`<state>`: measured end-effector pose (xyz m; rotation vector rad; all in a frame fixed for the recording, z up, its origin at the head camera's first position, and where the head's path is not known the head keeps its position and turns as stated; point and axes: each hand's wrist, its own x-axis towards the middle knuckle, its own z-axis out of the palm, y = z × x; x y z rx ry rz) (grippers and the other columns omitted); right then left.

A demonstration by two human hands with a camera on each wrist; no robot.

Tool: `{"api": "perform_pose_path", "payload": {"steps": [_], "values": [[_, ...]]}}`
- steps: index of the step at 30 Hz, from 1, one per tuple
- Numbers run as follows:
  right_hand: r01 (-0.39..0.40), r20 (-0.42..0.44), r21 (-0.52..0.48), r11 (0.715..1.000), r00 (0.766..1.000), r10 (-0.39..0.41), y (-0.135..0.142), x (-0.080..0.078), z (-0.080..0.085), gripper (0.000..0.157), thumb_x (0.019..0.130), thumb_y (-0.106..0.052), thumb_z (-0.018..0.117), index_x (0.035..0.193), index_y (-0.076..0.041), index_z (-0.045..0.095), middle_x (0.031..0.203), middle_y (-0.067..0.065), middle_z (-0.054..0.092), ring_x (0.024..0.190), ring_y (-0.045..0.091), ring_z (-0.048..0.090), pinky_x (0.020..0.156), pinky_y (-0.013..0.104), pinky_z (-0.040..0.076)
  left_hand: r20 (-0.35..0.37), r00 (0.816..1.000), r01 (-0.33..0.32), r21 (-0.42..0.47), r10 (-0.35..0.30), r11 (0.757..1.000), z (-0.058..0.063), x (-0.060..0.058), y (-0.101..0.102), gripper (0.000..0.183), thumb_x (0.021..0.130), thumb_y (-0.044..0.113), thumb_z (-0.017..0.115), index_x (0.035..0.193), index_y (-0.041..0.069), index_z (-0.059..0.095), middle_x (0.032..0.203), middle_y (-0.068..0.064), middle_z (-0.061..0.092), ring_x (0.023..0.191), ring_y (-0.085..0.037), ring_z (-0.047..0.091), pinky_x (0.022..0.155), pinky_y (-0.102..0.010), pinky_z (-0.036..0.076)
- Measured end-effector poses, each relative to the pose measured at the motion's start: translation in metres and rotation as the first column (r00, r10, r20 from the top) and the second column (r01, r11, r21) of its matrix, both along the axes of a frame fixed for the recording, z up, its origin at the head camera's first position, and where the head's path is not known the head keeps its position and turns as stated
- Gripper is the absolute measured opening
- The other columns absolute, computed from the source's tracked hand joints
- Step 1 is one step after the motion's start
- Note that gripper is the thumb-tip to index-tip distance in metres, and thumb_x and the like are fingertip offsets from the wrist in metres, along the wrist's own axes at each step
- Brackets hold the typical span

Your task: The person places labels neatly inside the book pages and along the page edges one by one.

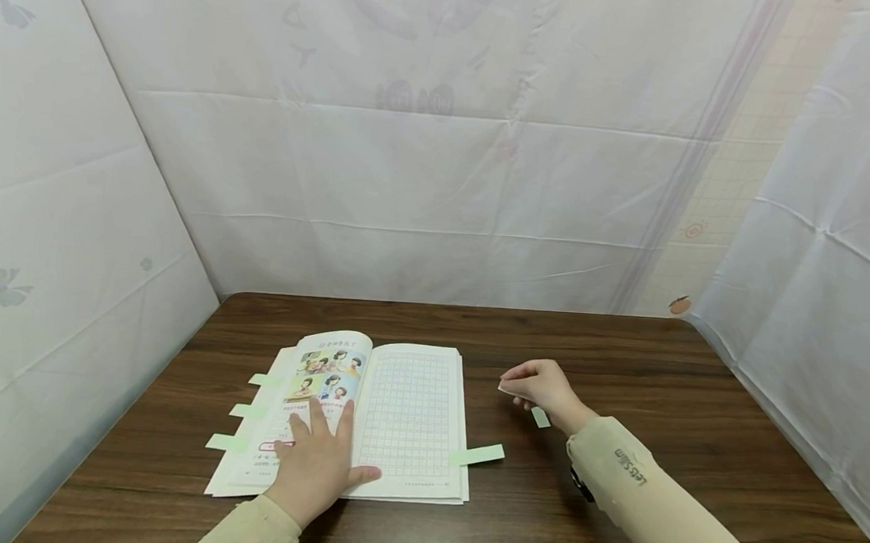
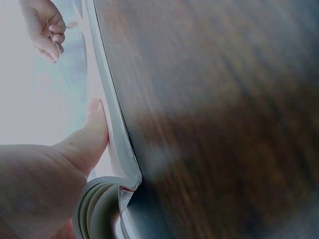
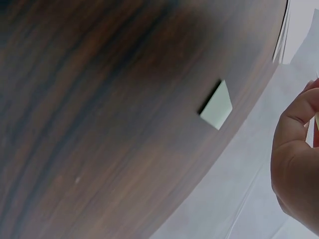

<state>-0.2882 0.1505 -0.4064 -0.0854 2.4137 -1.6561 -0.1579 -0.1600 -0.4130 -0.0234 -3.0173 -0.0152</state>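
Observation:
An open workbook lies on the table, with a picture page on the left and a page of writing squares on the right. My left hand rests on it with fingers spread over the picture page, the thumb reaching across the fold onto the squared page. To the right of the book, my right hand pinches a small pale paper strip between thumb and fingertips. Just below that hand, a pale green sticky-note pad lies on the table; it also shows in the right wrist view.
Green sticky tabs stick out from the book's left edge, several in a column. One longer green tab sticks out on the right, toward my right hand. The brown wooden table has white cloth hangings behind and at both sides.

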Motion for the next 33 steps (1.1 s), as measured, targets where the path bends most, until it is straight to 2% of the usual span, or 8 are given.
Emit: {"api": "perform_pose_path", "payload": {"steps": [7,14,23,33], "values": [[-0.018,0.013,0.033,0.999,1.0,0.017,-0.009,0.003,0.0,0.019,0.09,-0.008,0.069,0.104,0.003,0.074,0.096,0.011,0.073,0.061,0.012,0.059,0.057,0.028,0.047,0.012,1.0,-0.004,-0.006,0.004,1.0,0.0,-0.001,0.001,0.103,0.069,0.07,0.073,0.142,0.002,0.049,0.135,-0.048,0.04,0.115,-0.068,0.045,0.075,-0.076,0.046],[-0.058,0.041,0.044,0.997,0.998,0.056,-0.022,0.002,-0.003,0.021,0.088,-0.011,0.072,0.105,0.002,0.074,0.088,0.006,0.073,0.059,0.01,0.057,0.055,0.025,0.044,0.01,1.0,-0.001,-0.008,0.001,1.0,0.001,0.0,-0.001,0.102,0.069,0.069,0.072,0.142,0.002,0.049,0.135,-0.048,0.04,0.115,-0.069,0.045,0.075,-0.076,0.047],[-0.089,0.064,0.049,0.995,0.994,0.085,-0.035,0.003,-0.007,0.011,0.086,-0.009,0.075,0.094,-0.002,0.076,0.075,0.003,0.07,0.058,0.011,0.057,0.054,0.024,0.044,0.009,1.0,0.001,-0.006,-0.001,1.0,0.0,0.0,-0.001,0.102,0.07,0.069,0.072,0.143,0.002,0.049,0.136,-0.048,0.04,0.116,-0.069,0.045,0.075,-0.075,0.047],[-0.103,0.119,0.041,0.994,0.988,0.097,-0.051,0.003,-0.01,0.01,0.082,-0.009,0.079,0.088,-0.001,0.075,0.07,0.003,0.07,0.055,0.009,0.057,0.053,0.022,0.046,0.012,1.0,0.007,-0.011,-0.007,1.0,0.001,0.0,-0.001,0.103,0.07,0.07,0.071,0.143,0.002,0.048,0.135,-0.049,0.039,0.115,-0.069,0.044,0.075,-0.076,0.047]]}}
